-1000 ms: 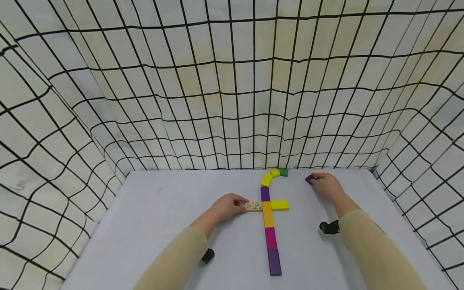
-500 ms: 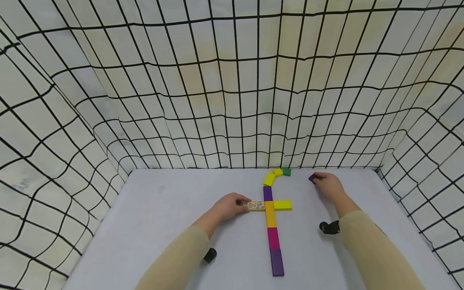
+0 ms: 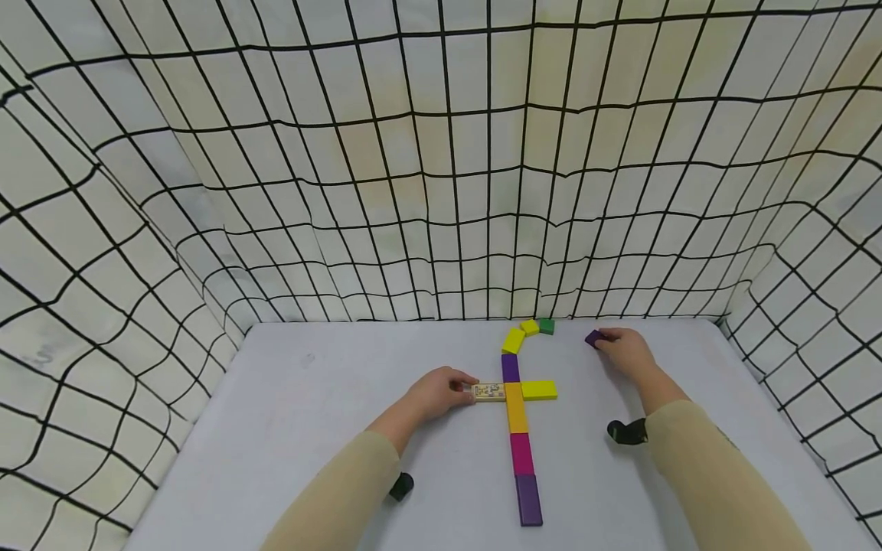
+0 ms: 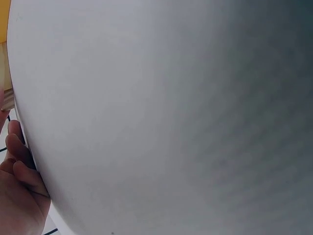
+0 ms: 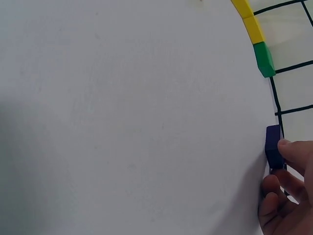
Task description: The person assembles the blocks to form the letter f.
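Note:
My left hand (image 3: 434,394) pinches the outer end of a pale wooden block with a printed pattern (image 3: 491,392). The block's other end meets the left side of an orange block (image 3: 516,408). Over at the far right, my right hand (image 3: 627,352) holds a small dark purple block (image 5: 274,147) between thumb and fingers, apart from the green block (image 3: 547,327). Two yellow blocks (image 3: 513,340) curve from the green one down to a purple block (image 3: 510,368). Opposite the patterned block lies a long yellow block (image 3: 540,390). The left wrist view catches only part of the left hand (image 4: 19,186).
Below the orange block, a magenta block (image 3: 522,454) and a larger purple block (image 3: 528,500) continue the column toward the near side. Black-lined netting over white sheeting (image 3: 441,229) rises behind the white table (image 3: 310,428) and along both sides.
The head view has shifted slightly, so the blocks appear a little farther right. Both hands stay nearly still, holding the same blocks.

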`<state>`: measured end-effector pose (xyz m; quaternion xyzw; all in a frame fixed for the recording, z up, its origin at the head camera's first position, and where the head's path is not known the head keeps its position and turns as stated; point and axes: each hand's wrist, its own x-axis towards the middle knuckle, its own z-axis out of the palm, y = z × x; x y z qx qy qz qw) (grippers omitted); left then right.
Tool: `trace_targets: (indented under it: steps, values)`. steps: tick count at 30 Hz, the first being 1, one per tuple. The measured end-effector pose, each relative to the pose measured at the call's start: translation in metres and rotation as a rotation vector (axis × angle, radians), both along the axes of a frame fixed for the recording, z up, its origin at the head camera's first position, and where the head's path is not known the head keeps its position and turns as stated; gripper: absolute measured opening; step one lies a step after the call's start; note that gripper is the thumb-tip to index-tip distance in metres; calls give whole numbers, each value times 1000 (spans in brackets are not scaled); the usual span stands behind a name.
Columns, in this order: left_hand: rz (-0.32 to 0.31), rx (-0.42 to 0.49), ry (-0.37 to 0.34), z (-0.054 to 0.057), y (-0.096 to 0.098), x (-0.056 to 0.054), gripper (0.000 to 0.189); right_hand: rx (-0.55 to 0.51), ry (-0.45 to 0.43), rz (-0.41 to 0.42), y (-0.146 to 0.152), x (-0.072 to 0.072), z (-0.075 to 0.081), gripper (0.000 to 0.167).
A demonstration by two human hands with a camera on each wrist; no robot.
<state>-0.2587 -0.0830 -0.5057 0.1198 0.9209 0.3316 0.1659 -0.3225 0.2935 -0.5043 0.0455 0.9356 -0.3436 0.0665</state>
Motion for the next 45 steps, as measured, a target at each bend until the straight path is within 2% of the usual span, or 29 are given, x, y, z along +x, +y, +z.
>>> trace_targets:
  steps: [11,17,30,45]
  values:
    - [4,-10,-3,4,0,1,33,-8,-52,12,-19,-6,0,46]
    - [2,-14,-1,2,0,0,33,-3,-38,32,-32,-7,2,45]
    - [5,-20,-6,1,2,-1,33,-38,-51,-9,-51,-14,-1,44]
    - [-6,-4,-5,0,0,-1,33,-14,-34,-20,-58,-15,0,45]
